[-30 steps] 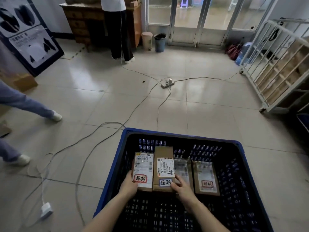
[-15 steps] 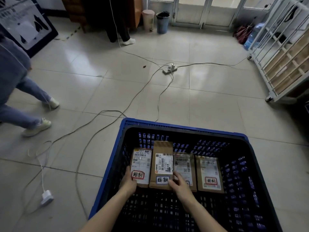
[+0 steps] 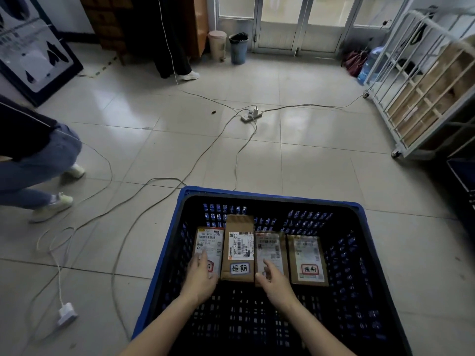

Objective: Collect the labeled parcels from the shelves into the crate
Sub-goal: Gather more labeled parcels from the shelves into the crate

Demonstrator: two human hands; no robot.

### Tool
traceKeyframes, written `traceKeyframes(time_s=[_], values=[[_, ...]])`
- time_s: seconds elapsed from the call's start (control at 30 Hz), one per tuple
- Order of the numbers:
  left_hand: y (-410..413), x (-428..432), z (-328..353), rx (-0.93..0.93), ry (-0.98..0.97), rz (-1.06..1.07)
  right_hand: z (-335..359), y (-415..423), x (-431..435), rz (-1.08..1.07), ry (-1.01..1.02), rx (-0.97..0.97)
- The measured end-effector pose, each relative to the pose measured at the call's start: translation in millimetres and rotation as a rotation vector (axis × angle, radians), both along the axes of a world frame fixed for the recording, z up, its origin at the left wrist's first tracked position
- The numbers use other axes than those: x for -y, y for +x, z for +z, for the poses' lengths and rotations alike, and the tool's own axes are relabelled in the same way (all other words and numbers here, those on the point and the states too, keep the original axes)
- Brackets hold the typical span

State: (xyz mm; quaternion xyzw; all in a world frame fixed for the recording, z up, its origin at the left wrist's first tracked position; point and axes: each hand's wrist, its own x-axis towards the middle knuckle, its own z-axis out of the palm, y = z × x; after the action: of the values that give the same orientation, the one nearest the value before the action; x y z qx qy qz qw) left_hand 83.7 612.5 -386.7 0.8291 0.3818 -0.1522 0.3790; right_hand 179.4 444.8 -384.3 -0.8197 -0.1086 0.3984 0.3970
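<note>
Parcels (image 3: 240, 249) in crate (image 3: 270, 195), fingers (image 3: 203, 258) atop — touching.

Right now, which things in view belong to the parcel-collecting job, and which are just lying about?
Job: crate, leftmost parcel, tall parcel, third parcel, rightmost parcel, left hand, right hand, shelf rack.
Lying about: power strip, floor cables, charger block, pink bin, dark bin, water bottle.

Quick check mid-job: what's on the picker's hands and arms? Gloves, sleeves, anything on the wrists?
Nothing worn shows. The left hand and right hand are ungloved, with no ring, watch or band visible. Left forearm and right forearm are uncovered down to the frame's bottom edge; no sleeve appears.
</note>
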Motion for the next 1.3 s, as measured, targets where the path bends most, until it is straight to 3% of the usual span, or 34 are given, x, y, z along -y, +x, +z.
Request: traceKeyframes(time_s=[0.13,0.43,0.77,1.3], values=[[-5,13,21,-0.015,0.222,-0.198,16,-1,22,0.221,-0.172,0.325],[-11,59,78,0.032,0.562,-0.474,58,-11,76,0.444,-0.342,0.869],[-18,106,112,0.079,0.597,-0.625,100,-34,137,0.371,-0.375,0.922],[3,184,128,0.25,0.488,-1.076,130,-121,233,-0.09,-0.612,0.812]])
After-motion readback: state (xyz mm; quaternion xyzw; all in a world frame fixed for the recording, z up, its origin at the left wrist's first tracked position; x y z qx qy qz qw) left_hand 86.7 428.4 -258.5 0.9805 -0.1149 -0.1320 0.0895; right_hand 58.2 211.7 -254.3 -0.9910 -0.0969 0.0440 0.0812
